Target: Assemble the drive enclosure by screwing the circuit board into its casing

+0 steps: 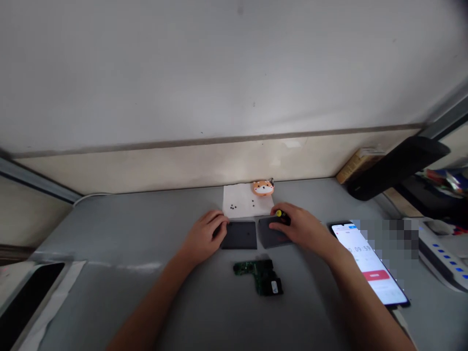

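Grey tabletop (pixel 127 219) — pale wall (pixel 219 73) behind

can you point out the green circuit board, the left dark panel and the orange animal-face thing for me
green circuit board (pixel 259 278): head view, on the middle of the board
left dark panel (pixel 238 235): head view, middle of its flat face
orange animal-face thing (pixel 263 188): head view, middle of its front

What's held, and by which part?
Right hand: yellow-ended object, held near its yellow end. Left hand: at the left edge of the left dark panel; grip unclear.
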The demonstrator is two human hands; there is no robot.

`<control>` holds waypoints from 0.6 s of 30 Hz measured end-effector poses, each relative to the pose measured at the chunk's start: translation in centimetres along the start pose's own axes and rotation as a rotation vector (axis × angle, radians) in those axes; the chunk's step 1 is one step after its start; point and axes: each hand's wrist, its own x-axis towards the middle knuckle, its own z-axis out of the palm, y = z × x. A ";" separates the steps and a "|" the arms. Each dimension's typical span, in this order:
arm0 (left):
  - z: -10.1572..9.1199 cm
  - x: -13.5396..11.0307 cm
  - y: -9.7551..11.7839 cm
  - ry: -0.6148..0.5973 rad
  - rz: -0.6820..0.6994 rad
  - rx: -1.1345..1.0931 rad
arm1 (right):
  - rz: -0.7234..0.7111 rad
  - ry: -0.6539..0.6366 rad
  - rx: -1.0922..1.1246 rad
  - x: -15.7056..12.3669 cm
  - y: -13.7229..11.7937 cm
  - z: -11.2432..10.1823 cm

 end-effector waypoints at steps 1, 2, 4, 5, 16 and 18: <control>-0.2 0.0 0.0 0.038 0.023 0.038 | 0.001 -0.012 -0.015 0.0 -0.2 0.0; -0.4 0.1 0.2 0.075 0.049 0.076 | 0.003 -0.024 -0.036 0.1 -0.3 0.0; -0.8 0.1 0.9 0.119 0.113 0.134 | 0.003 -0.032 -0.081 0.1 -0.7 0.0; -1.0 0.1 1.5 0.115 0.155 0.144 | -0.002 -0.029 -0.102 0.2 -0.8 0.1; 2.0 -2.1 8.0 -0.309 0.429 0.027 | -0.036 0.021 -0.172 0.1 -0.3 0.4; 1.8 -2.0 7.7 -0.308 0.419 0.028 | -0.021 0.017 -0.167 0.1 -0.3 0.3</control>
